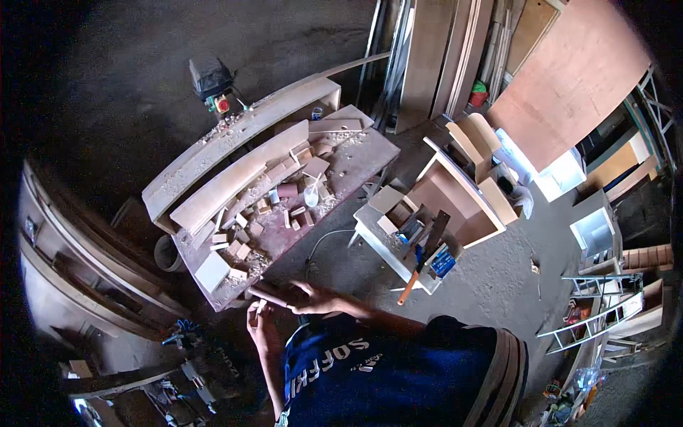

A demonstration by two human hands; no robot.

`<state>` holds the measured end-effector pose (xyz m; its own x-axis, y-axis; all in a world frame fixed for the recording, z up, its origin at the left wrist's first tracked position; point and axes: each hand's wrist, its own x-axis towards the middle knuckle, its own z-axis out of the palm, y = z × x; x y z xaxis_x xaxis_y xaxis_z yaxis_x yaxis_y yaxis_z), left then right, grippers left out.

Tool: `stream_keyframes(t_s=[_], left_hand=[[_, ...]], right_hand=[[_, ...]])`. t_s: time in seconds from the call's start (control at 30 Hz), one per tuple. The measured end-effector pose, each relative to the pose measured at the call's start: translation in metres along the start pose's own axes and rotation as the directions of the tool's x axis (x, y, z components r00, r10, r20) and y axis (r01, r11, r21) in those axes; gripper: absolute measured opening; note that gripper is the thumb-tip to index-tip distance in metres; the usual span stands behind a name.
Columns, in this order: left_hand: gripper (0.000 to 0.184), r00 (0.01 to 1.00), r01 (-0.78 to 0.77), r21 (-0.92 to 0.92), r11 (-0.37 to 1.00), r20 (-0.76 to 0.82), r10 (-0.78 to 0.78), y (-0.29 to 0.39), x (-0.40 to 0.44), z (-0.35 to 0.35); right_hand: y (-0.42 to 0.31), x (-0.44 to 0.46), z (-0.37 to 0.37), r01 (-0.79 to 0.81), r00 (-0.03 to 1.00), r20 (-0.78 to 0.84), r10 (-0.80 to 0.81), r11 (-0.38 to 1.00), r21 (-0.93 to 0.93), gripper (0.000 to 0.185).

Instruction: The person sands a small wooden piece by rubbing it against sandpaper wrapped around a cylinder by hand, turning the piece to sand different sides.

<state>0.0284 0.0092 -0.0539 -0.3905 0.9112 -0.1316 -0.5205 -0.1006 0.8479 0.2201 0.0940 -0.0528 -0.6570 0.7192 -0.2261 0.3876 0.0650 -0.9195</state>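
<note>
Just past the near corner of the wooden workbench, both of my hands are close together. My right hand is closed around a brown wooden piece, which points left toward the bench edge. Beneath it, my left hand pinches a small pale wood piece between its fingertips. Whether the two pieces touch, I cannot tell. Near the hands, a pale square board and several small wood blocks lie on the bench among shavings.
Long curved wooden panels stand along the bench's far side. To the right, a small table carries a handsaw and an orange-handled tool. Beside it stands an open wooden cabinet. A cable runs across the floor.
</note>
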Motion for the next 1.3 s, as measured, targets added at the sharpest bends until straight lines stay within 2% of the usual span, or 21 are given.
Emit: stream_keyframes(t_s=[0.03, 0.13, 0.17, 0.2, 0.23, 0.3, 0.33, 0.37, 0.43, 0.5, 0.57, 0.7, 0.8, 0.87, 0.93, 0.97, 1.0, 1.03, 1.17, 1.23, 1.3], left_hand=[[0.017, 0.994, 0.102, -0.114, 0.988, -0.021, -0.105, 0.002, -0.001, 0.007], [0.013, 0.999, 0.043, 0.029, 0.999, 0.002, -0.043, 0.011, 0.001, 0.024], [0.014, 0.998, 0.055, 0.005, 0.998, 0.015, -0.055, 0.006, 0.003, 0.018], [0.014, 0.997, 0.068, -0.02, 0.997, 0.032, -0.067, -0.002, 0.006, 0.013], [0.016, 0.994, 0.112, -0.058, 0.992, -0.001, -0.112, -0.006, 0.005, 0.01], [0.016, 0.996, 0.088, -0.053, 0.995, 0.019, -0.087, -0.008, 0.006, 0.012], [0.017, 0.99, 0.14, 0.038, 0.989, 0.032, -0.141, -0.008, 0.008, 0.007], [0.017, 0.987, 0.158, 0.011, 0.987, 0.013, -0.158, -0.011, 0.007, 0.006], [0.017, 0.985, 0.169, 0.062, 0.984, 0.007, -0.17, -0.009, 0.008, 0.003], [0.017, 0.997, 0.064, 0.022, 0.998, 0.048, -0.065, -0.016, 0.01, -0.003], [0.019, 0.996, 0.085, -0.054, 0.995, 0.03, -0.083, 0.004, 0.003, 0.018], [0.021, 0.986, 0.164, -0.101, 0.981, -0.003, -0.165, -0.017, 0.008, 0.004], [0.023, 0.989, 0.126, -0.102, 0.987, 0.09, -0.117, -0.015, 0.007, 0.002], [0.021, 0.996, 0.076, -0.066, 0.995, 0.056, -0.072, -0.011, 0.009, 0.009], [0.02, 0.988, 0.152, 0.025, 0.988, 0.037, -0.152, -0.018, 0.014, -0.003], [0.021, 0.992, 0.12, -0.013, 0.993, 0.052, -0.119, -0.02, 0.014, -0.004], [0.022, 0.986, 0.165, 0.016, 0.986, 0.03, -0.165, -0.021, 0.015, -0.005], [0.022, 0.989, 0.143, -0.104, 0.984, 0.06, -0.138, -0.014, 0.01, 0.004], [0.022, 0.989, 0.146, -0.067, 0.987, 0.032, -0.144, -0.008, 0.01, 0.006], [0.023, 0.994, 0.094, -0.054, 0.994, 0.052, -0.092, -0.005, 0.009, 0.005], [0.023, 0.994, 0.105, -0.034, 0.994, 0.042, -0.104, -0.004, 0.008, 0.005]], right_hand=[[-0.003, 0.0, -0.008, 0.015, 0.993, 0.11, -0.036, 0.981, 0.191, 0.092], [0.023, -0.001, 0.009, 0.059, 0.997, -0.061, -0.048, 0.981, 0.186, 0.086], [0.034, -0.001, 0.013, 0.111, 0.965, -0.236, -0.114, 0.993, -0.026, 0.08], [0.02, -0.006, 0.005, 0.142, 0.962, -0.239, -0.134, 0.99, 0.016, 0.081], [0.009, -0.009, -0.005, 0.145, 0.963, -0.231, -0.138, 0.989, 0.015, 0.081], [-0.005, -0.009, -0.017, 0.011, 0.998, 0.052, -0.026, 0.962, 0.274, 0.084], [0.01, -0.005, -0.006, 0.097, 0.995, -0.002, -0.1, 0.954, 0.282, 0.08], [0.024, -0.004, 0.002, 0.098, 0.994, 0.009, -0.105, 0.955, 0.281, 0.08], [0.043, 0.001, 0.01, 0.15, 0.956, -0.249, -0.156, 0.988, -0.045, 0.069], [0.067, 0.016, 0.013, 0.126, 0.991, -0.079, -0.11, 0.961, 0.245, 0.068], [0.058, 0.009, 0.009, -0.069, 0.997, 0.048, 0.058, 0.957, 0.281, 0.067], [0.059, 0.012, 0.013, 0.176, 0.967, -0.199, -0.158, 0.982, 0.072, 0.064], [0.02, -0.001, -0.008, -0.139, 0.976, 0.219, 0.011, 0.804, 0.579, 0.066], [0.023, 0.001, -0.011, -0.038, 0.993, 0.118, -0.014, 0.901, 0.432, 0.071], [0.017, 0.002, -0.012, 0.045, 0.999, -0.036, -0.039, 0.982, 0.185, 0.078], [0.013, 0.002, -0.015, 0.005, 1.0, -0.019, -0.001, 0.978, 0.207, 0.078], [0.013, 0.001, -0.013, -0.055, 0.997, 0.073, 0.03, 0.931, 0.36, 0.079], [0.018, 0.0, -0.009, -0.136, 0.984, 0.165, 0.061, 0.86, 0.492, 0.08], [0.063, 0.015, 0.007, -0.114, 0.993, 0.018, 0.113, 0.971, 0.209, 0.093], [0.016, 0.006, -0.012, 0.023, 0.995, 0.082, -0.05, 0.953, 0.302, 0.102], [0.035, 0.009, 0.0, -0.052, 0.995, 0.095, 0.017, 0.927, 0.371, 0.099]])
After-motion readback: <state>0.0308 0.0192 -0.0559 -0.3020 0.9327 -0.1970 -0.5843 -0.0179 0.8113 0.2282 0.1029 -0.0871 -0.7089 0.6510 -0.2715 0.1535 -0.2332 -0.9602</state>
